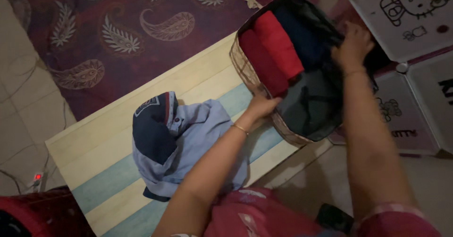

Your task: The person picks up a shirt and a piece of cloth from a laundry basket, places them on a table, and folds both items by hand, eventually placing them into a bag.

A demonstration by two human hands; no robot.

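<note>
A fabric storage basket with a checked rim stands tipped at the far end of a pale striped mat. Rolled red clothes and dark clothes lie inside it. My left hand grips the basket's near rim, a thin bangle on its wrist. My right hand reaches into the basket's far side and presses on the dark clothes. A crumpled light-blue and navy shirt lies on the mat under my left forearm.
The striped mat lies on a tiled floor. A maroon paisley cloth spreads behind it. A white panel cabinet with cartoon-cat prints stands at the right. A power strip with a red light sits at the left.
</note>
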